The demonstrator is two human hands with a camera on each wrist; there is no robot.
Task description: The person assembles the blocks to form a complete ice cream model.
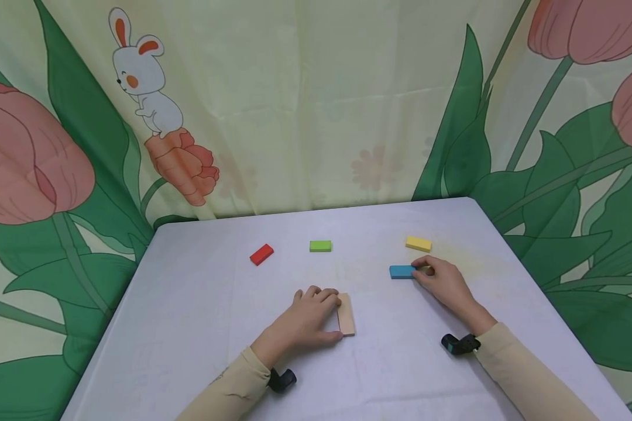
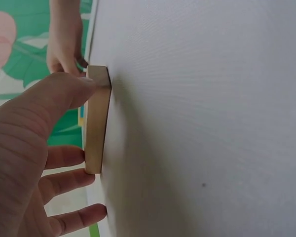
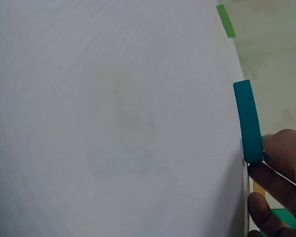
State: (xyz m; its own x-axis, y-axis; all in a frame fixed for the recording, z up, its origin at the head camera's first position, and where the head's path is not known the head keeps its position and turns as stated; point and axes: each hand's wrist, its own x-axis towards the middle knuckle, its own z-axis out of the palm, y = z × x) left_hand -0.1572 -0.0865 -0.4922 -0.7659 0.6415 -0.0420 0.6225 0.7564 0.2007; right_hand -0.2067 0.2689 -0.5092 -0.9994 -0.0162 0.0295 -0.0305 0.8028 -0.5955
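Note:
In the head view, a plain wooden block (image 1: pixel 346 317) lies flat on the white-covered table. My left hand (image 1: pixel 309 318) holds it between the thumb at its near end and fingers at its far end; the left wrist view shows the thumb on one end of the wooden block (image 2: pixel 97 121). To the right, a blue block (image 1: pixel 401 272) lies lengthwise from left to right. The thumb and fingers of my right hand (image 1: pixel 446 285) pinch its right end. In the right wrist view the blue block (image 3: pixel 248 121) shows a small dark dot.
Along the back of the table (image 1: pixel 189 327) lie a red block (image 1: pixel 261 255), set at a slant, a green block (image 1: pixel 320 246) and a yellow block (image 1: pixel 418 244). The yellow one is just behind the blue block. A printed curtain (image 1: pixel 316 105) hangs behind the table.

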